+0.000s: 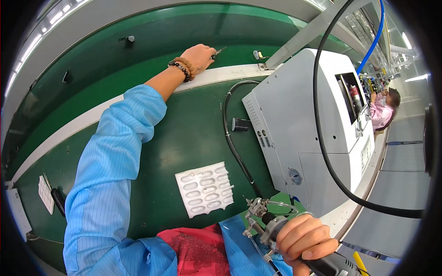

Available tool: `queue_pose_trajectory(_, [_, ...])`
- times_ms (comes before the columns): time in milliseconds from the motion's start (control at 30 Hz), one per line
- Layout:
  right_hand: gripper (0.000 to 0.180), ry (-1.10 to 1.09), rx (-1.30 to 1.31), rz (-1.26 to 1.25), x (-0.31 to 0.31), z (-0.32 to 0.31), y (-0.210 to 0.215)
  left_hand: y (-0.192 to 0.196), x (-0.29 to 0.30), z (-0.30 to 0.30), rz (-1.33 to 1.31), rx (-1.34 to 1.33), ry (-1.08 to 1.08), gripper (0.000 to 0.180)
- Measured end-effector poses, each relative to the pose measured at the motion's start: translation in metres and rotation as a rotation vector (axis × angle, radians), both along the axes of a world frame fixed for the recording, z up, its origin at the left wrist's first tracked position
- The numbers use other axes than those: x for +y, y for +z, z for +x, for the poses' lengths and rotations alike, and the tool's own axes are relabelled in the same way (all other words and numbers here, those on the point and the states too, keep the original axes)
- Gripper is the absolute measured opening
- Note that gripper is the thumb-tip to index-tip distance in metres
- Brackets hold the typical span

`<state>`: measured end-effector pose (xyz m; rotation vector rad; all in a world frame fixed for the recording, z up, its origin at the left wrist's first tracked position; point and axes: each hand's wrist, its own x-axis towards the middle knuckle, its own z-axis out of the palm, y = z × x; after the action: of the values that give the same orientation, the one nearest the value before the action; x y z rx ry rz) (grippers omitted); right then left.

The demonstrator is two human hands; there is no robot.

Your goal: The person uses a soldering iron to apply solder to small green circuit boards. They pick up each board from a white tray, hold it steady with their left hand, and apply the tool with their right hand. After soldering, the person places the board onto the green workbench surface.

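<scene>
My left hand [199, 58] reaches over the white rail to the green conveyor belt. Its fingers are closed round a small dark piece with a thin metal end [220, 50], too small to name. Beaded bracelets circle that wrist. In the lower right, my right hand [306, 239] is wrapped round the dark handle of an electric screwdriver [276, 227]. A metal head with fittings and a thin clear tube sits at the screwdriver's front end. Between my arms, a white tray [199, 199] with rows of oval pockets lies on the dark green bench.
A large white machine [290, 106] stands at the right, with a black hose [234, 149] curving beside it. A small dark part [240, 124] lies next to it. Several small parts [258, 55] ride on the belt [161, 57]. A person in pink [382, 110] works beyond the machine.
</scene>
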<state>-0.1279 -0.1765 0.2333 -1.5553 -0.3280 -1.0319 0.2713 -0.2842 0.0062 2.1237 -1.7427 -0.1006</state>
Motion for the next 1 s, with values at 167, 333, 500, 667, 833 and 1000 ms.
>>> queue_pose_trajectory(167, [0.044,0.021,-0.010,-0.015,-0.003,0.001,-0.003,-0.003,0.020,-0.024,-0.399,0.238,0.082,0.024])
queue_pose_trajectory(333, [0.043,0.069,-0.033,0.032,0.007,0.008,-0.013,0.059,0.150,-0.106,-0.365,0.413,-0.002,0.026])
queue_pose_trajectory(500, [0.044,0.057,0.007,0.035,0.016,0.004,-0.018,0.077,0.248,-0.183,-0.257,0.569,0.055,0.028])
queue_pose_trajectory(667, [0.046,0.154,0.026,0.041,0.020,0.011,-0.024,0.066,0.287,-0.222,-0.294,0.505,0.122,0.029])
queue_pose_trajectory(833, [0.048,0.136,0.015,0.026,0.023,0.020,-0.021,0.051,0.278,-0.230,-0.332,0.487,0.086,0.027])
queue_pose_trajectory(1000, [0.046,0.152,0.027,0.095,0.024,0.039,-0.033,0.039,0.283,-0.227,-0.329,0.626,0.176,0.028])
